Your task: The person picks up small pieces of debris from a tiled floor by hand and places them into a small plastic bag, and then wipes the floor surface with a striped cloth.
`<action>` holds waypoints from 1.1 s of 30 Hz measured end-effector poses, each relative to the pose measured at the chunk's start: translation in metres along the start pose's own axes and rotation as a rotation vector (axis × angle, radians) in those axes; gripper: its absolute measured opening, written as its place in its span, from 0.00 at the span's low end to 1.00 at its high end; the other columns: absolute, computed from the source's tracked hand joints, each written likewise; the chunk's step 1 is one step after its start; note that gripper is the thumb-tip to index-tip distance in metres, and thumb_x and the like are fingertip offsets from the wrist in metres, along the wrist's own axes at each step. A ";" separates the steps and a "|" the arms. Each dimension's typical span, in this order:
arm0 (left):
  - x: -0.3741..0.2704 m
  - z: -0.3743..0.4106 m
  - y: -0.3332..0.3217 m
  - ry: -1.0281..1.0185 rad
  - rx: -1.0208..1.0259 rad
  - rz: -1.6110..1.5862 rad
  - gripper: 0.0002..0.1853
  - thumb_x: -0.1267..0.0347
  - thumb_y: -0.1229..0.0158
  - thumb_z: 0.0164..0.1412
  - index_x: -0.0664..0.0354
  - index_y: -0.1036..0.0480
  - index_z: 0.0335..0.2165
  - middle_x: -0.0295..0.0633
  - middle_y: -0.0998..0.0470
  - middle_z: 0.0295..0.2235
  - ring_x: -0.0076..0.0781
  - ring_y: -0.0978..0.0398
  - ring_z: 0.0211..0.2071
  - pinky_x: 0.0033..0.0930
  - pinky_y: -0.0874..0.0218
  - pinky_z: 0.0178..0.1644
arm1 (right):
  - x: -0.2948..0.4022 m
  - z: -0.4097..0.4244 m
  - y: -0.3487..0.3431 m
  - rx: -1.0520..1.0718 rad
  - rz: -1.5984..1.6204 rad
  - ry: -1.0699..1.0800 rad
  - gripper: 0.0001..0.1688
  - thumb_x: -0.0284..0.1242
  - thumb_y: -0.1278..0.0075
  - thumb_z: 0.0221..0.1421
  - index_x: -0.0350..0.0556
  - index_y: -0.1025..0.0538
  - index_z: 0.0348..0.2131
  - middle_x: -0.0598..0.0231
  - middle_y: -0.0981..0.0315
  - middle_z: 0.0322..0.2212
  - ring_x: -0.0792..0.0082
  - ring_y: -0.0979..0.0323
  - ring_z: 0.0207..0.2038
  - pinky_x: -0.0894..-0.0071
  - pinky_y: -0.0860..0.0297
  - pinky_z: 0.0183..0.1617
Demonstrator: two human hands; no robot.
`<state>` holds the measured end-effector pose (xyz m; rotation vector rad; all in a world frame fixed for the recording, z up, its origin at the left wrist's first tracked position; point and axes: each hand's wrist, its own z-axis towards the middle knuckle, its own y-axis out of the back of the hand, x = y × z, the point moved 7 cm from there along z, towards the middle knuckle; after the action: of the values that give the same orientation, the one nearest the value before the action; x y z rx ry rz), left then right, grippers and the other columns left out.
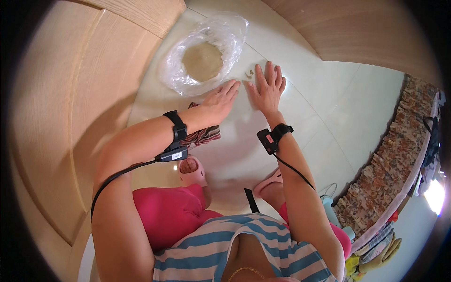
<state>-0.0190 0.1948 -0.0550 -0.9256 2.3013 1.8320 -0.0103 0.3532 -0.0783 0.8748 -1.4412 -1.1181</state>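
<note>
My left hand point(221, 99) is held low over the pale floor, fingers straight and together, with nothing seen in it. Its palm side is hidden. My right hand point(266, 86) lies flat on the floor, fingers spread and holding nothing. Just left of its fingertips are small brown bits point(249, 74). Beyond my left hand, a clear plastic bag point(230, 38) sits open on the floor. A round tan mass point(202, 61) fills its middle; I cannot tell its material. A striped cloth point(204, 135), partly hidden, lies below my left forearm.
A wooden panelled surface point(116, 56) rises at the left, and another wooden panel point(338, 28) stands at the upper right. Ruffled floral fabric point(384, 151) hangs along the right side. My feet wear pink clogs point(192, 174). A black strip point(251, 200) lies between them.
</note>
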 end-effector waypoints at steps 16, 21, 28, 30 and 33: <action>-0.006 -0.027 -0.013 0.076 0.046 -0.134 0.41 0.71 0.38 0.48 0.76 0.44 0.59 0.57 0.52 0.65 0.49 0.57 0.68 0.41 0.57 0.69 | 0.007 -0.127 0.004 0.089 0.022 0.123 0.38 0.49 0.50 0.56 0.73 0.39 0.63 0.55 0.59 0.67 0.46 0.63 0.69 0.38 0.63 0.68; -0.008 -0.030 -0.018 0.056 0.034 -0.142 0.41 0.72 0.39 0.48 0.76 0.43 0.58 0.57 0.51 0.65 0.49 0.56 0.67 0.41 0.57 0.69 | -0.006 -0.149 0.008 0.325 -0.036 0.465 0.31 0.52 0.52 0.57 0.85 0.35 0.60 0.67 0.58 0.68 0.54 0.60 0.69 0.37 0.59 0.68; -0.006 -0.025 -0.015 0.076 0.127 -0.116 0.39 0.72 0.39 0.49 0.76 0.43 0.58 0.57 0.51 0.65 0.49 0.55 0.67 0.39 0.57 0.69 | -0.002 -0.061 0.006 0.249 -0.139 0.398 0.29 0.53 0.54 0.58 0.91 0.35 0.58 0.70 0.59 0.68 0.55 0.61 0.69 0.37 0.59 0.68; -0.004 -0.026 -0.013 0.062 0.139 -0.123 0.39 0.73 0.40 0.49 0.76 0.43 0.58 0.57 0.51 0.65 0.48 0.55 0.67 0.39 0.56 0.69 | 0.001 -0.045 0.009 0.209 -0.128 0.372 0.29 0.52 0.54 0.58 0.90 0.35 0.59 0.68 0.59 0.68 0.54 0.61 0.69 0.37 0.60 0.68; -0.004 -0.028 -0.008 0.075 0.192 -0.142 0.38 0.73 0.40 0.50 0.76 0.43 0.58 0.56 0.51 0.65 0.47 0.56 0.68 0.38 0.56 0.69 | 0.009 -0.052 0.011 0.262 -0.091 0.406 0.32 0.52 0.51 0.56 0.87 0.36 0.60 0.67 0.60 0.68 0.53 0.61 0.69 0.37 0.60 0.69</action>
<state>-0.0030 0.1708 -0.0522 -1.1127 2.3351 1.5165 0.0403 0.3385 -0.0647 1.2819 -1.2296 -0.7667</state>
